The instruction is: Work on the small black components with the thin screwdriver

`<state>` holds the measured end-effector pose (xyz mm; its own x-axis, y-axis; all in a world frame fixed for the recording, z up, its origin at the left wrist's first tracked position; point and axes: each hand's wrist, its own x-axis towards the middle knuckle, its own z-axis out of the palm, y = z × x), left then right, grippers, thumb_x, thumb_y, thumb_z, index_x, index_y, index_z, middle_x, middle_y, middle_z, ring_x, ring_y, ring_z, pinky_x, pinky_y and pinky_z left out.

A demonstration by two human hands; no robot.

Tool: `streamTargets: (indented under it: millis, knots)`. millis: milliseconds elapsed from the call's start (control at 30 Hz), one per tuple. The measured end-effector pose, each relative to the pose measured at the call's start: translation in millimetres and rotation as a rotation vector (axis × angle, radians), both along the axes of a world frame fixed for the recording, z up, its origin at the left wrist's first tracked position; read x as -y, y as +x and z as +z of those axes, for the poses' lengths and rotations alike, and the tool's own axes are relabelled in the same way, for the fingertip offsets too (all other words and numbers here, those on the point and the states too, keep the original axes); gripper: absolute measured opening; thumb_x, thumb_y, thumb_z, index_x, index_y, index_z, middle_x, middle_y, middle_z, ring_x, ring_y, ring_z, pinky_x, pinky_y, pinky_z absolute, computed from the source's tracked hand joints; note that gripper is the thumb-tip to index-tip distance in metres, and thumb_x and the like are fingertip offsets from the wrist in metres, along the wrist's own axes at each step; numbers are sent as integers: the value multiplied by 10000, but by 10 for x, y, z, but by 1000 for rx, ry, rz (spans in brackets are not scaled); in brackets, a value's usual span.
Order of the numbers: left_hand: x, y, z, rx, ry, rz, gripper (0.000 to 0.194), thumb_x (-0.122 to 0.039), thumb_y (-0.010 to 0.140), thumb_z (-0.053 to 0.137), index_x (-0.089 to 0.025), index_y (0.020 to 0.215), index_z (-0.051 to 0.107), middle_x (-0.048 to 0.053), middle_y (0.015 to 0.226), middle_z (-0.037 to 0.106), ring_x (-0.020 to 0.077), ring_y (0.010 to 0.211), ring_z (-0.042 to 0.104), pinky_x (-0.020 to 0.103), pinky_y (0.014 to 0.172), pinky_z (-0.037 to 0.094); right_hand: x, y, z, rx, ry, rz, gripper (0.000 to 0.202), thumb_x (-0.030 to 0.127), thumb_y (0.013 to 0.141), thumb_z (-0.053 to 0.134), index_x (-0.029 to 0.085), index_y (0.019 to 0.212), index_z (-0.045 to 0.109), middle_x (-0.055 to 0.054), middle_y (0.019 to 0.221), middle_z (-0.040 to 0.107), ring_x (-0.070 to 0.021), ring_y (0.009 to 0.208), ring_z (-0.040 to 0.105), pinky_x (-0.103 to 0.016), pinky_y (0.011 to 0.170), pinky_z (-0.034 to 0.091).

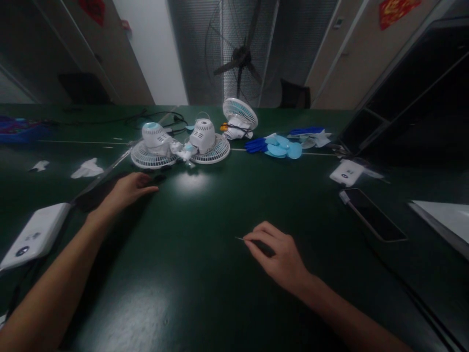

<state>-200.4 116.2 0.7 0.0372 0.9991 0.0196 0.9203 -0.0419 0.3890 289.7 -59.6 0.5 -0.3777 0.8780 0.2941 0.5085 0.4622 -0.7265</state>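
1 blue tray [22, 134] at the far left edge, then a white box [38, 232] nearer us on the green table [190, 288], a crumpled white scrap [88, 168] beyond it. Moving right, here's the left hand [128, 189], low over a dark flat item [97, 194], thumb stretched out to the right, fingers loosely bent; their tips are hidden, so I cannot tell whether they hold anything. Just past that hand, 2 fans lie grille-down: a first white fan [156, 139] and, to its right, a second white fan [204, 138]. A third white fan [240, 115] sits further back, tilted on its side. Now the detail that counts: a thin sliver [239, 238], maybe metal, too small to name, pinched between the right hand's [280, 252] thumb and index finger. It juts from the fingertips to the left, long axis nearly level across the view, free end toward the left hand's side and clear of everything. From that tip the 3 fans lie away across the bare tabletop, the left hand nearer than the right to the first 2. Beyond the right hand, light-blue fan blades [280, 146] beside dark-blue gloves [255, 145]; further right, a smaller white box [346, 172], a phone [373, 215] and, at the edge, a white sheet [445, 220].
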Motion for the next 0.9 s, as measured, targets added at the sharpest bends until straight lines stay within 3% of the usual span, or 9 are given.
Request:
streamTargets:
  millis: [167,367,600,733,900]
  knots:
    - [3,-61,72,-47,-157,30,414,-536,901,687,-174,1087,759,37,1024,777,239,908,693,267,750,521,4,-8,5,-11,-9,10,170,206,1044,598,198,1103,756,-60,1025,669,-162,820,666,-276,672,577]
    - [90,-111,120,-103,-177,109,453,-541,881,752,-152,1113,727,12,992,758,219,855,694,250,686,509,5,-8,4,-2,-7,11,167,209,1045,598,203,1107,753,-63,1037,677,-165,827,676,-278,672,588]
    - [143,-158,168,-91,-203,116,227,-370,915,725,-170,1007,781,-13,938,775,204,839,696,233,687,500,-5,-13,8,6,10,7,156,204,1034,614,209,1102,754,-56,1028,686,-163,829,691,-272,687,594]
    - [157,-7,181,-55,-149,129,310,-410,926,710,-155,1092,766,5,1028,782,212,887,705,244,733,512,-5,-26,18,9,17,-1,154,201,1032,613,207,1083,758,-58,1007,684,-166,823,686,-279,697,596]
    - [116,283,116,94,128,165,441,-489,930,700,-126,1177,741,44,1124,779,221,968,700,273,857,507,-8,-10,-15,-4,12,5,164,224,1049,600,211,1105,754,-65,1037,684,-166,841,686,-275,703,606]
